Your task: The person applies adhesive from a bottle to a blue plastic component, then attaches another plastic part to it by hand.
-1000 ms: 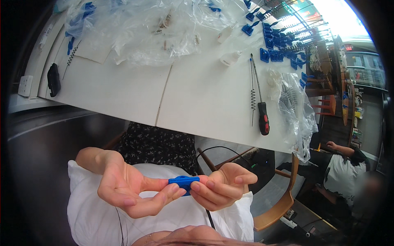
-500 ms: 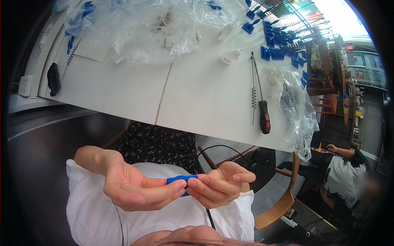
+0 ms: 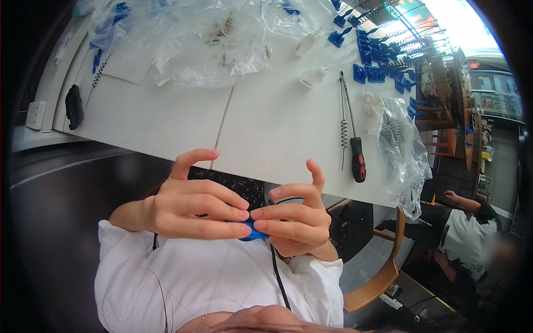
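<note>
A small blue plastic piece (image 3: 255, 233) is held in front of my chest, below the table's front edge. My left hand (image 3: 194, 205) grips its left end with the fingers on top and the index finger raised. From the other side my right hand (image 3: 297, 216) pinches the piece, its fingertips close to those of the left. Both thumbs and most of the blue piece are hidden behind the fingers.
On the white table (image 3: 277, 133) lie a screwdriver (image 3: 358, 161), a black coiled wire (image 3: 343, 130) and a small white bottle (image 3: 312, 76). Clear plastic bags (image 3: 194, 50) cover the back; several blue parts with springs (image 3: 377, 53) stand back right. Another person (image 3: 466, 233) sits at right.
Both hands have turned so their backs show and have risen slightly. The index fingers now lift away, and the blue piece is more covered and sits a little lower between the fingertips.
</note>
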`<state>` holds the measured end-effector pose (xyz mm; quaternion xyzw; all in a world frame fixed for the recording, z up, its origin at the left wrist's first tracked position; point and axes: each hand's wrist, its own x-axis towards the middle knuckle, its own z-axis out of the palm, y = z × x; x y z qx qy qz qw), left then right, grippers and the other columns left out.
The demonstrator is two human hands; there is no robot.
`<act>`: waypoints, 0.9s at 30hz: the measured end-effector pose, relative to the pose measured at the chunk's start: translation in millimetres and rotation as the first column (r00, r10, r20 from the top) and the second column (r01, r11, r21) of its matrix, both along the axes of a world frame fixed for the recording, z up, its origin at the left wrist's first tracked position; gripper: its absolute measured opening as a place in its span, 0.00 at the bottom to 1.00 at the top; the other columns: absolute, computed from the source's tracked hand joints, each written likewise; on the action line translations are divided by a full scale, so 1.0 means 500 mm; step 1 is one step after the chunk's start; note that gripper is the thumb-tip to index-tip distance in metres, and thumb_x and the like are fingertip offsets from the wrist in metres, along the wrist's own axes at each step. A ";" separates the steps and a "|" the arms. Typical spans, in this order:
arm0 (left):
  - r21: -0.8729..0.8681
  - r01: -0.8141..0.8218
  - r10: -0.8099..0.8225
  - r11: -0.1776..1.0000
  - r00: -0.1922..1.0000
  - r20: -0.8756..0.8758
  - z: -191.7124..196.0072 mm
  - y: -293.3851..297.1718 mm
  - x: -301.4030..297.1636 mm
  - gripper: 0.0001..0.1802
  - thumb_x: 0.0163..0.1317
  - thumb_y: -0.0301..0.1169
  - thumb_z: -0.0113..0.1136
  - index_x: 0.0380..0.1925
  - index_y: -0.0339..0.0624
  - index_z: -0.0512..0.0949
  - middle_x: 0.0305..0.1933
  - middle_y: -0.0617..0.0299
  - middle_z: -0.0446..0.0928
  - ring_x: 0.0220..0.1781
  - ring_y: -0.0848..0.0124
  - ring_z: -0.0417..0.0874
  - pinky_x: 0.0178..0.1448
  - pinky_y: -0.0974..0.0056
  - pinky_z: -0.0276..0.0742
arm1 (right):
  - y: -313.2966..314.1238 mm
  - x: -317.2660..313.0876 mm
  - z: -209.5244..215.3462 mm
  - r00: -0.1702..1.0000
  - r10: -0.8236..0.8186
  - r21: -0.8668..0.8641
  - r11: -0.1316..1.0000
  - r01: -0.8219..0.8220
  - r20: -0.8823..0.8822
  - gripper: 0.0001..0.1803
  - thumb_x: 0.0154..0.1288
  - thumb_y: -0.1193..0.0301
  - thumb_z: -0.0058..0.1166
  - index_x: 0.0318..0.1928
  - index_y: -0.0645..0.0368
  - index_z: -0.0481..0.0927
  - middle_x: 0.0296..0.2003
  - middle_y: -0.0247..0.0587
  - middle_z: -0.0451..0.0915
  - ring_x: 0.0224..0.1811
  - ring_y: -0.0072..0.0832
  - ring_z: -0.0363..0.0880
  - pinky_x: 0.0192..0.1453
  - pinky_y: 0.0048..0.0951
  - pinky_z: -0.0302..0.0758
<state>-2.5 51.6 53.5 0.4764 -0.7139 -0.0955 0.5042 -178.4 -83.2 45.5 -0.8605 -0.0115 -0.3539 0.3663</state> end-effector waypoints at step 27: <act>0.105 -0.151 0.138 0.983 0.983 0.121 0.014 -0.001 -0.023 0.08 0.48 0.27 0.63 0.30 0.41 0.79 0.31 0.64 0.79 0.36 0.72 0.82 0.56 0.56 0.69 | 0.017 -0.001 0.014 0.979 -0.191 -0.159 0.971 0.177 -0.076 0.15 0.41 0.65 0.68 0.33 0.52 0.84 0.26 0.25 0.81 0.34 0.23 0.78 0.62 0.49 0.53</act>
